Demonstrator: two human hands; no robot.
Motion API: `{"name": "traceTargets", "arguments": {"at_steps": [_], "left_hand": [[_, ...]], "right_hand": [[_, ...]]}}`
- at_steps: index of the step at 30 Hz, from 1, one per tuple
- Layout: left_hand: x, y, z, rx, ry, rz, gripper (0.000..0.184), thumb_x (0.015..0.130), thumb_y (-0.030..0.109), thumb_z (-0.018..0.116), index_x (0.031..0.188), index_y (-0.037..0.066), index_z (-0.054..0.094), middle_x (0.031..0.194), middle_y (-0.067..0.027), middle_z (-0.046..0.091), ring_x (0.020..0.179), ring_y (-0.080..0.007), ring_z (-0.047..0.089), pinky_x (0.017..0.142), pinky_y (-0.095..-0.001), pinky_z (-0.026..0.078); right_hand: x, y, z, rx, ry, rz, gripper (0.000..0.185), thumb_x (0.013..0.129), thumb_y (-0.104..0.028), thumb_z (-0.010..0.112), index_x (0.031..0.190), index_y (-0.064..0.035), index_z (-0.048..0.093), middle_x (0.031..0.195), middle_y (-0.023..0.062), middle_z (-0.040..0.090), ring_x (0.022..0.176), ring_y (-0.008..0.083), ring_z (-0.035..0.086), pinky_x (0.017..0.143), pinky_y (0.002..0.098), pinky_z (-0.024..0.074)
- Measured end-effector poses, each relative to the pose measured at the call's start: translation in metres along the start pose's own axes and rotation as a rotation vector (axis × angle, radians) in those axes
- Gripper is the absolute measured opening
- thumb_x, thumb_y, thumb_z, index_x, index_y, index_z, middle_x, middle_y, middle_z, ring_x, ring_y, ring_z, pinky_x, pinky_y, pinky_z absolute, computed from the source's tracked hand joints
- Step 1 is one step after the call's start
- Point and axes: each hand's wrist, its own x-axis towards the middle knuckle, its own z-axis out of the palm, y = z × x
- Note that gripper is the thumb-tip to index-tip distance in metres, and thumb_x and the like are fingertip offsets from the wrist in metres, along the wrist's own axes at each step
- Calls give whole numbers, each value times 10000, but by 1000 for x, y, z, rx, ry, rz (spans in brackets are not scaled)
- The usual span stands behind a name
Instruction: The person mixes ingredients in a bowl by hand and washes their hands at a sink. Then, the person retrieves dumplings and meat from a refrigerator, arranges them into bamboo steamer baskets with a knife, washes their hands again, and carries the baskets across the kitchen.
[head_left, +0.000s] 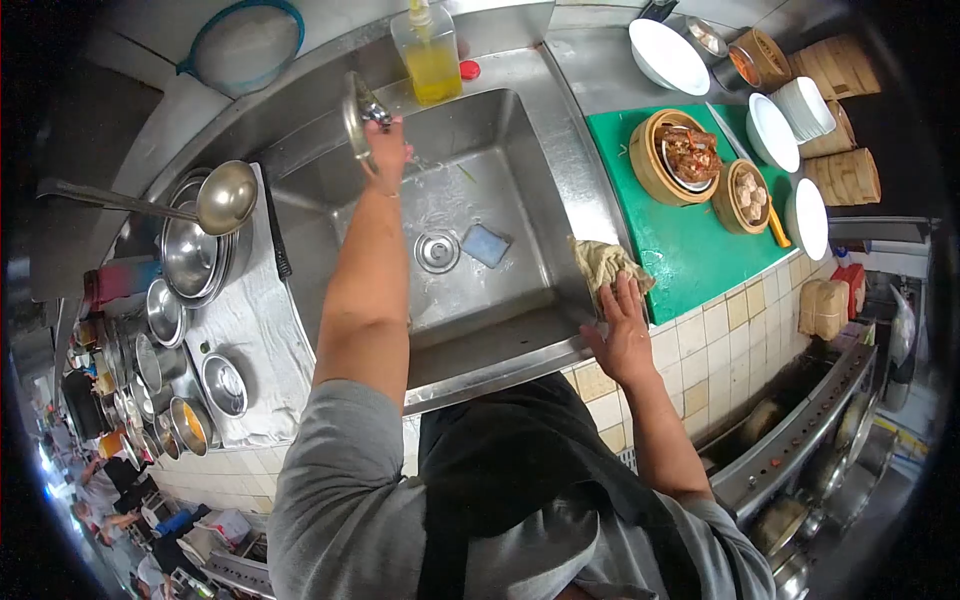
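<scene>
My left hand [386,148] reaches across the steel sink [530,200] to the faucet [356,125], its fingers closed at the faucet's handle and partly hidden. Water wets the basin floor around the drain [437,251]. Beside the drain lies a blue-grey sponge [486,245]. My right hand [624,335] rests at the sink's right rim, with its fingers bent over a crumpled yellowish cloth [600,262]. That cloth lies between the sink and a green cutting board [680,270].
On the board stand two bamboo steamers [650,180] with food, a knife [728,132] and white bowls [806,220]. A bottle of yellow liquid [432,65] stands behind the sink. Left are a ladle [226,198], steel bowls [224,386] and a white towel [255,320].
</scene>
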Motion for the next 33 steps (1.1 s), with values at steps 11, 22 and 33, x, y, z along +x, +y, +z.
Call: {"name": "traceTargets", "arguments": {"at_steps": [11, 22, 33], "left_hand": [[-16, 34, 14, 962, 407, 280, 318, 849, 309, 631, 1071, 85, 593, 1045, -173, 685, 1010, -358, 655, 856, -460, 516], [11, 6, -40, 1451, 253, 428, 289, 941, 268, 418, 1126, 135, 598, 1087, -162, 665, 1022, -398, 654, 843, -497, 534], [-108, -161, -91, 1467, -384, 135, 602, 828, 210, 632, 1396, 99, 469, 1384, -204, 504, 1253, -372, 511, 1054, -454, 414]], "right_hand": [[2, 28, -10, 39, -46, -169, 728, 741, -189, 780, 1364, -13, 448, 1491, 289, 293, 1377, 488, 285, 1145, 480, 290], [0, 21, -12, 56, -67, -80, 684, 756, -180, 771, 1359, -27, 486, 1511, 260, 302, 1399, 456, 280, 1140, 466, 302], [-14, 57, -34, 335, 249, 128, 467, 828, -182, 721, 1264, -86, 583, 1381, 222, 499, 1257, 404, 494, 1048, 433, 424]]}}
